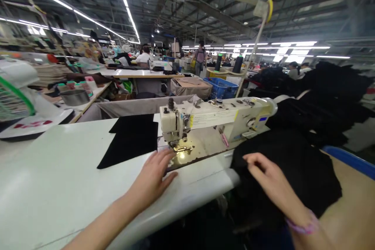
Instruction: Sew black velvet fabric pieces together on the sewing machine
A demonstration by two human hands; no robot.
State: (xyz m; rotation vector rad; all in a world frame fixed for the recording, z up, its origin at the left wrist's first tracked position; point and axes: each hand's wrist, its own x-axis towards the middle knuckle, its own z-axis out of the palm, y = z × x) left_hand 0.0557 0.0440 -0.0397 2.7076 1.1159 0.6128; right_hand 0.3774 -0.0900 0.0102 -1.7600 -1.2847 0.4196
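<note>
A white sewing machine (215,119) stands on the pale tabletop, its lamp lighting the needle plate. My left hand (155,174) lies palm down just in front of the presser foot, fingers stretched and thumb apart, with nothing seen in it. Behind that hand, left of the needle, a black fabric piece (131,140) rests flat. At the table's right end my right hand (269,175) is closed, thumb and fingers pinched on the black fabric (295,168) of a pile. A bracelet circles the right wrist. The fingertips' exact grip is partly lost in the dark cloth.
Pink-handled thread snips (224,137) lie on the machine bed. A white fan (17,93) and a metal bowl (75,97) stand at the left. Beyond the machine are a blue crate (221,88) and thread cones (238,64). A large black cloth heap (331,90) fills the right.
</note>
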